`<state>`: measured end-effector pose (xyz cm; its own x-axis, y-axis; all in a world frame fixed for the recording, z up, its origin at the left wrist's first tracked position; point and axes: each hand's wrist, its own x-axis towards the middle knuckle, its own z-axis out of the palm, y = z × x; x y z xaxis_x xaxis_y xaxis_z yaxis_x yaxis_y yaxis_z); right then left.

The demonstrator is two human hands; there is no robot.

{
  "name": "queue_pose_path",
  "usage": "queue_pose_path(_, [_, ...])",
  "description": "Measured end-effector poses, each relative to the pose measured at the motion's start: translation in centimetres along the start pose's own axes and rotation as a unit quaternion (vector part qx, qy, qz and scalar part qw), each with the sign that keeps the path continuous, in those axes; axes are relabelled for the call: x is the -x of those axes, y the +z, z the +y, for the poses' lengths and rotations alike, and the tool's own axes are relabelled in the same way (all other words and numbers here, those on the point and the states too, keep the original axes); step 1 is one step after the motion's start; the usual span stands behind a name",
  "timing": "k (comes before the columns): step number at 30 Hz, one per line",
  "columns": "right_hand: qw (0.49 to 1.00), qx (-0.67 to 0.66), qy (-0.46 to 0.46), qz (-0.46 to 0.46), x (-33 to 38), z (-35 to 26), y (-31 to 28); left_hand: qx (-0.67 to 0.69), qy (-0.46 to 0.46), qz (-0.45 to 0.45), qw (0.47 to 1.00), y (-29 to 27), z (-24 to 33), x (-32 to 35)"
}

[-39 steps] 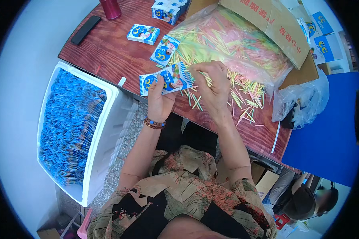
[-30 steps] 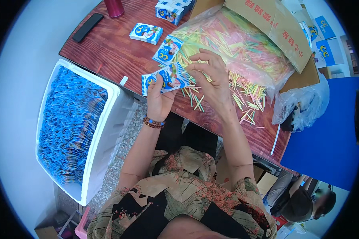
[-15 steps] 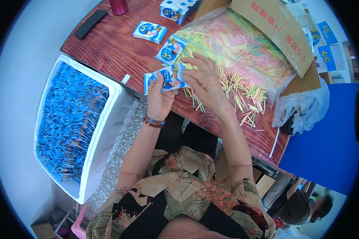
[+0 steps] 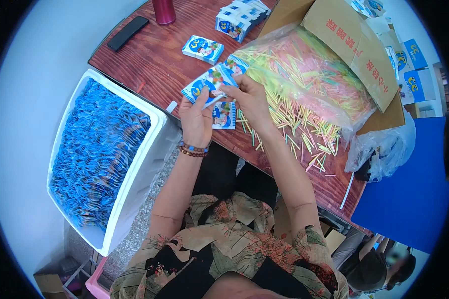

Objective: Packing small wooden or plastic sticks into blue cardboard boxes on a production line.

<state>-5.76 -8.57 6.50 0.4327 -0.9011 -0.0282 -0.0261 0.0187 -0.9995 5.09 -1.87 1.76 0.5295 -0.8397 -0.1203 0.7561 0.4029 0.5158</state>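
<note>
My left hand [image 4: 197, 119], with beaded bracelets at the wrist, grips a small blue-and-white printed packet [image 4: 207, 84] between thumb and fingers, tilted up over the table's front edge. My right hand [image 4: 252, 99] pinches at this packet's right side; whether a stick is between those fingertips is hidden. Just below the held packet shows another printed packet [image 4: 225, 118], and behind it a third [image 4: 237, 64]; both are partly covered. Thin pastel sticks [image 4: 304, 124] in yellow, pink and green lie loose right of my right hand, spilling from a clear plastic bag [image 4: 329, 79].
A white bin [image 4: 157, 119] full of blue packets stands at the left. On the reddish wooden table [image 4: 154, 60] are a black phone-like slab [image 4: 128, 33], a red cylinder [image 4: 163, 11], a small packet stack [image 4: 203, 48] and a bigger one [image 4: 237, 22]. An open cardboard box [image 4: 354, 47] holds the bag.
The packet in my left hand has tilted up, and my right fingers have closed in on its side. Another packet now shows beneath it. The whole view has shifted slightly.
</note>
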Motion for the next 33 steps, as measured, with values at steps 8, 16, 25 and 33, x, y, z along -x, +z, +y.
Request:
queue_pose_path(8, [0.981, 0.18, -0.034, -0.059, -12.9, 2.5, -0.4, -0.226, 0.15, 0.059, 0.961, -1.6, 0.7, -5.1])
queue_pose_path(16, [0.893, 0.431, -0.122, 0.046, -12.0, 0.6, -1.6, -0.771, 0.252, -0.057, 0.582, -3.5, 0.4, -6.3])
queue_pose_path(25, [0.825, 0.559, -0.079, -0.024, -9.6, 0.1, -4.6, -0.79, 0.211, -0.06, 0.572, -2.9, -0.6, -6.5])
queue_pose_path(33, [0.953, 0.163, -0.101, -0.233, -13.0, 0.2, -3.5, -0.637, 0.207, -0.075, 0.739, -4.3, 0.7, -7.6])
